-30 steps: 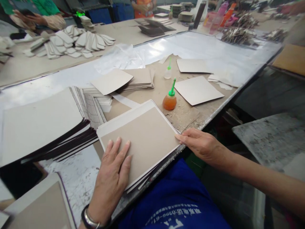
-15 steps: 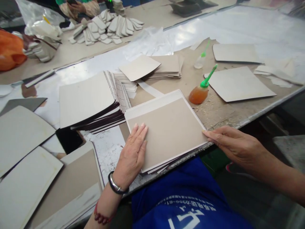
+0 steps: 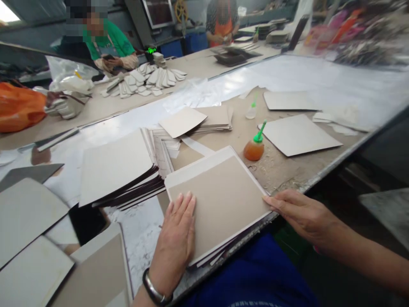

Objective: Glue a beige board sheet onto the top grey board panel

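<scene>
A beige rectangular panel (image 3: 223, 192) with a pale border lies on top of a small pile at the table's front edge. My left hand (image 3: 177, 241) rests flat on its left side, fingers stretched out. At the panel's right edge, my right hand (image 3: 297, 213) pinches the border between thumb and fingers. Beyond the panel stands a squeeze bottle (image 3: 254, 150) of orange liquid with a green nozzle. To the left sits a thick stack of pale panels (image 3: 115, 164) with dark edges.
Loose pale panels (image 3: 300, 135) lie at the right, others (image 3: 28, 217) at the near left. A clear bottle (image 3: 251, 111) stands behind the orange one. Small white pieces (image 3: 143, 81) are heaped farther back. Two people (image 3: 110, 47) are across the table.
The camera view has tilted up, so more of the room shows and the table sits lower. Both hands keep their places on the panel.
</scene>
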The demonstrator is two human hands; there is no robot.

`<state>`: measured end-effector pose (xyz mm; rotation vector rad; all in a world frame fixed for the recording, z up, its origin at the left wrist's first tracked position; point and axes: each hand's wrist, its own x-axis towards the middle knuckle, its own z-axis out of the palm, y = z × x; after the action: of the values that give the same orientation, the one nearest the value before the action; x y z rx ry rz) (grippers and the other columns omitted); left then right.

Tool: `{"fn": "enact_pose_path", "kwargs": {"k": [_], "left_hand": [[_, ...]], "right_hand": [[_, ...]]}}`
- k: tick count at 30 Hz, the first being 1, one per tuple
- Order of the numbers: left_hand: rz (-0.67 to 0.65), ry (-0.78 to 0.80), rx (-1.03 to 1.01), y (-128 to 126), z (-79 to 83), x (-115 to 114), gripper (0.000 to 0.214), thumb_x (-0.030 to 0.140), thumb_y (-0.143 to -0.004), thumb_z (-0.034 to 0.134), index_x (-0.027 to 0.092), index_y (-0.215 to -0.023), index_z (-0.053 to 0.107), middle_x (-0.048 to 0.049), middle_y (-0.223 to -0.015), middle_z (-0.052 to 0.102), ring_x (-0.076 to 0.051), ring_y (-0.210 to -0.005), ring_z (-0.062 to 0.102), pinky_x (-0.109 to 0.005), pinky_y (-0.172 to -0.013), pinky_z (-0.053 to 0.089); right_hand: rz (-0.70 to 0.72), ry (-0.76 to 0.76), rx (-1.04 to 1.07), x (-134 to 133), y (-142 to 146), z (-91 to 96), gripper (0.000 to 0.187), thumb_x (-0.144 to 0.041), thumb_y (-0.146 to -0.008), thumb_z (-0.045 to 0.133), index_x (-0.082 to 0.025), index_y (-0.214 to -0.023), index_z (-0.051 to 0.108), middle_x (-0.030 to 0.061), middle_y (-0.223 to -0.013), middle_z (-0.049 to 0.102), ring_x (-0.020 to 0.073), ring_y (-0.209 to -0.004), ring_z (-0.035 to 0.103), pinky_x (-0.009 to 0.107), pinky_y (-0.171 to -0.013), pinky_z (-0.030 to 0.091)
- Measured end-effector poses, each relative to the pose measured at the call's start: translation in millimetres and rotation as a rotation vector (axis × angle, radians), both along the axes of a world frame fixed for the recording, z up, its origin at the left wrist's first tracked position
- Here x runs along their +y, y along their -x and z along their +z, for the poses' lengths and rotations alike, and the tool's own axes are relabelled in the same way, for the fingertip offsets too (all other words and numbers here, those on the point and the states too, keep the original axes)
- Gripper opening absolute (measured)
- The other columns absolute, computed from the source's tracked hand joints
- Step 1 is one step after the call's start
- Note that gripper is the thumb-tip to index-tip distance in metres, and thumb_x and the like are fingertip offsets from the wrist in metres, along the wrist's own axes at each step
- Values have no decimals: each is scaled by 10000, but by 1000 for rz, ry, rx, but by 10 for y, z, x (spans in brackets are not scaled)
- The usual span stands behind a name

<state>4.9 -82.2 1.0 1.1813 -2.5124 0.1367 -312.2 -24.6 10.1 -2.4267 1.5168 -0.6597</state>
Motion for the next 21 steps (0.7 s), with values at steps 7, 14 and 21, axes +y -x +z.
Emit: {"fn": "enact_pose_path", "kwargs": {"k": [7, 14, 21], "left_hand": [[-40, 67, 6, -57, -136, -58, 585, 452, -873, 406, 121, -1352, 337, -126, -1357, 458, -218, -1309, 339, -413, -1082, 307], [-20, -10, -4, -21, -28, -21, 597, 497, -854, 423, 142, -1329, 362, -151, -1334, 478, -273, -1262, 405, -503, -997, 412], [-26, -11, -22, 22, 33, -13, 597, 503, -864, 390, 96, -1301, 400, -174, -1316, 490, -303, -1234, 429, -510, -997, 401]], "right_hand": [[-48, 98, 55, -4, -93, 84, 308, -77, -907, 345, -126, -1135, 546, 79, -834, 566, 180, -805, 531, 293, -719, 495], [-153, 154, 131, -320, -259, 381, 236, -226, -929, 403, -115, -960, 609, 110, -858, 589, 228, -871, 528, 382, -814, 467], [3, 60, 188, -978, -826, 482, 494, -401, -916, 433, -37, -1242, 505, 193, -1279, 511, 296, -1198, 433, 417, -1004, 358]]}}
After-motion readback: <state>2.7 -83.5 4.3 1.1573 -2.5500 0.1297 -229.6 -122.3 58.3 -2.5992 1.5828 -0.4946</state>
